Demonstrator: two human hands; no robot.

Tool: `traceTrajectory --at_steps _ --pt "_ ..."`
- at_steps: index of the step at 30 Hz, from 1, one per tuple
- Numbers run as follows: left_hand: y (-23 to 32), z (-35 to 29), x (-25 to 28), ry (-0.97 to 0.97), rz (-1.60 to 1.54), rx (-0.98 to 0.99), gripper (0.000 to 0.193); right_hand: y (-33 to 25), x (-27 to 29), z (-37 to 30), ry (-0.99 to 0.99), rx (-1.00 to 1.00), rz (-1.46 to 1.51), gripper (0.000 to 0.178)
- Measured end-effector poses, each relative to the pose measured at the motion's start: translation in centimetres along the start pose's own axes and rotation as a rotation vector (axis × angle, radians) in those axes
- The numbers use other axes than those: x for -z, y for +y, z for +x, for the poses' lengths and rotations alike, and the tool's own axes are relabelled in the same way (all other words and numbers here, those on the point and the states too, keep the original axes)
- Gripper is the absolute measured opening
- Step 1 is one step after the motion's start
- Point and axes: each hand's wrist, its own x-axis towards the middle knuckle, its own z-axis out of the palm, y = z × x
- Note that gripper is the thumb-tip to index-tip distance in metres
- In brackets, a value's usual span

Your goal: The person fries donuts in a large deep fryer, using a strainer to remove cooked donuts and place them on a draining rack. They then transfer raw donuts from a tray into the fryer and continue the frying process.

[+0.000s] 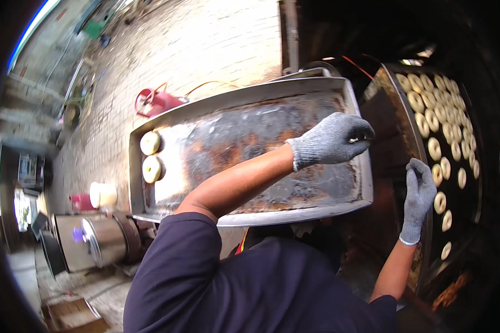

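Note:
Both my hands wear grey knitted gloves. My left hand (334,140) is over the right part of a large shallow metal tray (233,161), its fingers curled in around a dark palm. A small whitish bit shows between those fingers, but I cannot make out what it is. Two pale dough rings (151,169) lie at the tray's left end. Further right, my right hand (418,197) is raised beside a dark baking surface (422,222) that carries many dough rings (434,149). Its fingers are slightly bent and apart, with nothing visible in them.
A red gas cylinder (156,102) with an orange hose stands beyond the tray on the brick paving (205,33). At left are a lidded steel pot (103,241), a cream bucket (103,195) and an open carton (75,316). The baking surface has a raised metal edge.

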Motion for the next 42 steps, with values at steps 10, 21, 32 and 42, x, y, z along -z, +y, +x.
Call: traceTrajectory --at_steps 10,21,32,42 --pt "-10.0 -50.5 24.0 0.712 0.668 1.381 0.058 -25.4 -53.7 -5.0 -0.997 0.492 -0.056 0.045" --pt "-11.2 -49.5 21.3 1.044 0.384 1.040 0.036 -29.6 -65.0 -10.7 -0.951 0.228 0.103 0.040" --pt "-0.6 -5.6 6.7 0.310 0.099 0.247 0.046 -7.0 -9.4 2.0 0.135 0.207 -0.047 0.030" --pt "-1.4 31.6 -38.2 -0.294 0.211 -0.331 0.031 23.6 23.0 -0.1 0.296 -0.392 -0.821 0.019"
